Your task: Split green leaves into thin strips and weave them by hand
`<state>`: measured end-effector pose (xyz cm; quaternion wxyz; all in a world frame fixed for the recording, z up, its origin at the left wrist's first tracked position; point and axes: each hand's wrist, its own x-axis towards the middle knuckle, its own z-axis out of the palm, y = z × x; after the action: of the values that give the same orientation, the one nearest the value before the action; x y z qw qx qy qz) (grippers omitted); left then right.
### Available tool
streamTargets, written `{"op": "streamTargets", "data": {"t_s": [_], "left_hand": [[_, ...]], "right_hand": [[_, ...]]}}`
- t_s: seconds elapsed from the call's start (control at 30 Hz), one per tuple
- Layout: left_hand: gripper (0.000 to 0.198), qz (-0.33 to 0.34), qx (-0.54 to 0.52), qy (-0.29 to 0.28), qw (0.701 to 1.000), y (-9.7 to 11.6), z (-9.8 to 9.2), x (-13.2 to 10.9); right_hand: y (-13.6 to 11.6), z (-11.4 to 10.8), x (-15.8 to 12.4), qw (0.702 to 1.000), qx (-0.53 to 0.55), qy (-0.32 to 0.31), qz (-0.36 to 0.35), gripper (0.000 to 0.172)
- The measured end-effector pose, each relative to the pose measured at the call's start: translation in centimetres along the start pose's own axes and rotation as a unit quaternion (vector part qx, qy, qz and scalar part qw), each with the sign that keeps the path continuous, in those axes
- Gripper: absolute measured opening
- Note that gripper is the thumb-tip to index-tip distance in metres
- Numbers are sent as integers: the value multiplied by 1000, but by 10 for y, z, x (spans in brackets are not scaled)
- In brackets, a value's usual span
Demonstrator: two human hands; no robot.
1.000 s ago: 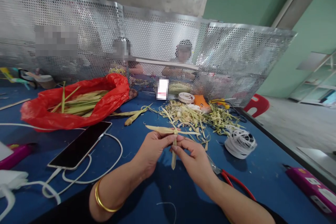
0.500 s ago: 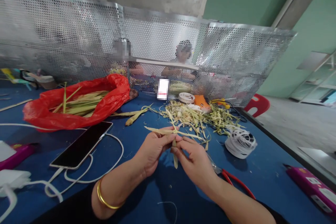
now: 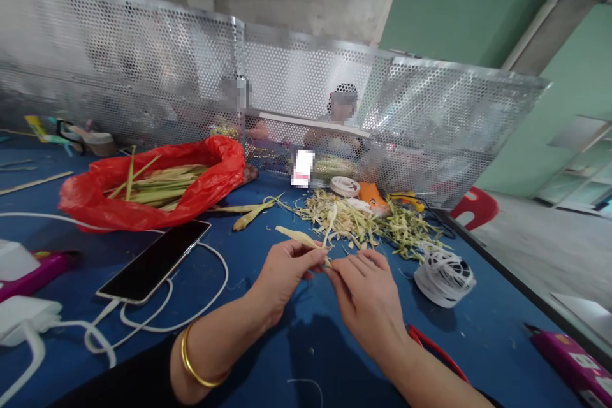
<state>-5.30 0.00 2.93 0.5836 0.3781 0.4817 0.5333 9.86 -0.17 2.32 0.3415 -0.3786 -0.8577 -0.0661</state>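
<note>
Pale yellow-green leaf strips [image 3: 297, 236] meet between my two hands above the blue table. My left hand [image 3: 287, 274] is closed, its thumb and forefinger pinching them where they cross. One strip points up and left, while another strip [image 3: 329, 226] stands upward. My right hand [image 3: 370, 290] is closed with its back toward me, and its fingertips grip the strips close to the left thumb. The fingers hide part of the crossing. Beyond the hands lies a heap of leaf scraps [image 3: 335, 213].
A red plastic bag [image 3: 81, 204] holds long leaves at left. Near it lie a phone [image 3: 155, 261] and a white cable [image 3: 224, 261]. A white strip coil [image 3: 444, 277], red-handled tool [image 3: 437, 350] and purple box [image 3: 574, 363] are at right. People sit behind the perforated screen [image 3: 306, 70].
My right hand has turned over, its back now toward me. The strip pointing right and the end hanging below no longer show. The view has shifted slightly.
</note>
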Motion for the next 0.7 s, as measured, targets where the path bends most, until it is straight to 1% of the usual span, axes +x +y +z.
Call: {"op": "streamTargets", "data": {"t_s": [0.07,0.13,0.2,0.27,0.37,0.43,0.47,0.5,0.53,0.57,0.6,0.67,0.7], "left_hand": [[24,0,8,16,1000,-3,1,1],[22,-19,-5,34,999,-6,2,1],[22,-29,-20,48,998,-8,2,2],[24,-26,-32,46,998,-9,2,2],[29,-34,-50,28,998,-4,0,1],[30,-44,-55,21,997,3,0,-1],[31,-45,-54,20,997,5,0,-2],[31,-45,-47,14,998,8,0,-3],[31,-43,-36,4,998,9,0,-4],[31,-42,-21,-10,999,9,-1,-4],[31,-44,-4,-26,999,8,-1,-3],[29,-54,29,-54,997,5,-1,-2],[27,-56,44,-61,996,3,-1,-2]], "right_hand": [[-3,2,-1,1000,-5,-12,-18,24],[-5,4,-3,999,-8,-20,-37,26],[-6,7,-4,998,-10,-17,-58,26],[-7,10,-4,998,-3,-8,-64,26],[-8,9,-5,998,41,-6,-36,24],[-5,7,-3,995,95,-4,16,22],[-2,5,-1,989,134,2,62,22],[1,4,1,976,182,7,118,23],[5,3,4,953,240,15,184,24],[8,2,6,919,307,16,247,26],[11,3,9,878,376,12,296,28],[15,4,12,792,493,-13,361,33],[16,5,13,756,534,-27,379,34]]}}
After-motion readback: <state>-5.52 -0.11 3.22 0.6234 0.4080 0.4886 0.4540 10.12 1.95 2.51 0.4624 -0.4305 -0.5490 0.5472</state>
